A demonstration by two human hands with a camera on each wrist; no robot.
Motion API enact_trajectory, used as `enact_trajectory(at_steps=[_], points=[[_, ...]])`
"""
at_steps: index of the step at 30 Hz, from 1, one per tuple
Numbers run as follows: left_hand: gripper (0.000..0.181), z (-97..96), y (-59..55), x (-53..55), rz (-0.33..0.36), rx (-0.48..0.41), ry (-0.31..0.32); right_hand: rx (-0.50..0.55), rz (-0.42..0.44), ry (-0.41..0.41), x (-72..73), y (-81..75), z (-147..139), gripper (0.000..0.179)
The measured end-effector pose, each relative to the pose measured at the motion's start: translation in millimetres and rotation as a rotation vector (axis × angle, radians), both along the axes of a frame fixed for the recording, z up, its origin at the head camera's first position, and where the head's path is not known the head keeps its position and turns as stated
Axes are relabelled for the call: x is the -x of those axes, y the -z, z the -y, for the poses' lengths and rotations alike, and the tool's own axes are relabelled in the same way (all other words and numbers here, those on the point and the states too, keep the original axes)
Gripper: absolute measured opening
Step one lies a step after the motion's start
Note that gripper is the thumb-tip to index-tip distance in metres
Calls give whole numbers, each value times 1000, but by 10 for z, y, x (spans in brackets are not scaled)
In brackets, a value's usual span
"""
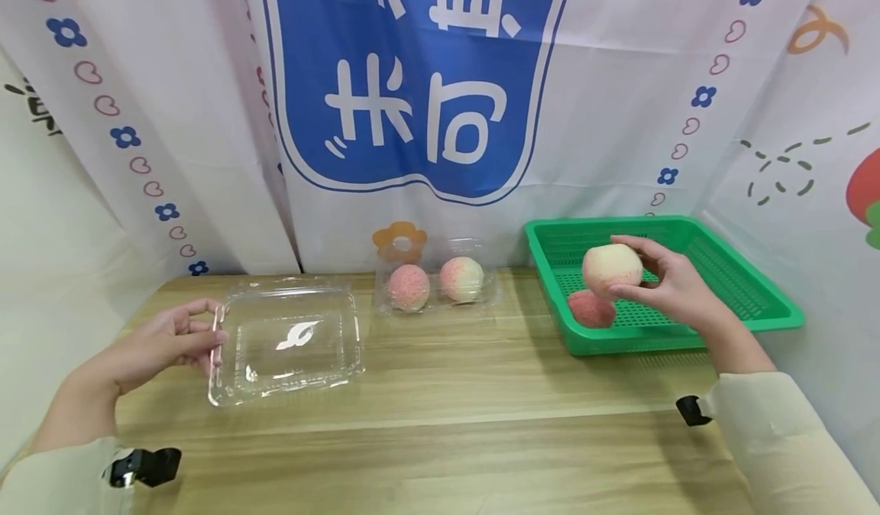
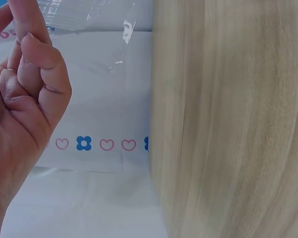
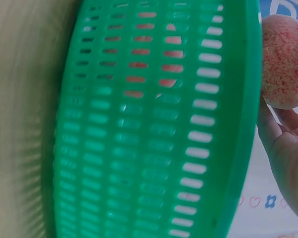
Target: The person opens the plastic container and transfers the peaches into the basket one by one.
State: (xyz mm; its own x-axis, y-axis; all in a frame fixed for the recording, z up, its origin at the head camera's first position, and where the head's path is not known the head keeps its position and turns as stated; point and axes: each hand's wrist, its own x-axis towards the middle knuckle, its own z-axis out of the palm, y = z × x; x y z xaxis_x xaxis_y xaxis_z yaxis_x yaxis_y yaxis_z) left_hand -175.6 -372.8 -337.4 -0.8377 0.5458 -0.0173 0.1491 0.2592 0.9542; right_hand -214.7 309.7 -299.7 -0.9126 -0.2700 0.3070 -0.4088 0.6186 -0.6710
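My left hand (image 1: 182, 337) pinches the left rim of a clear plastic clamshell box (image 1: 296, 347), which is tilted above the table with nothing inside. In the left wrist view, only a corner of that box (image 2: 72, 15) shows past the fingers. Over the green basket (image 1: 749, 312), my right hand (image 1: 677, 282) grips a pale yellow and pink peach (image 1: 612, 267). The right wrist view has this peach (image 3: 285, 62) beside the basket's rim. A redder peach (image 1: 591, 310) lies in the basket below it.
Against the back curtain (image 1: 206, 118) stands another clear box (image 1: 435, 301) holding a pink peach (image 1: 409, 288) and a pink and cream peach (image 1: 462, 280). The wooden table (image 1: 440, 454) extends in front. A white wall (image 1: 811, 156) borders the right side.
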Motion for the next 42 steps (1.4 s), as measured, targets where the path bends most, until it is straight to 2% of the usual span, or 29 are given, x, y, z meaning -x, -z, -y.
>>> enact_trajectory(at_steps=[7,13,20,28,33,36,42], points=[[34,84,69,26,30,11,-38,-30,28,64,55,78,-199,70],[27,128,101,41,60,20,-63,-62,31,115,94,127,-391,69],[6,124,69,127,76,137,-129,-91,72,128,144,216,-567,67],[15,161,43,181,74,249,-247,-119,132,120,210,259,-674,65],[40,212,88,176,84,337,-322,-172,219,88,271,238,-676,68],[50,273,137,162,102,363,-333,-207,272,74,296,236,-662,69],[47,404,210,145,132,370,-343,-261,297,45,332,246,-628,70]])
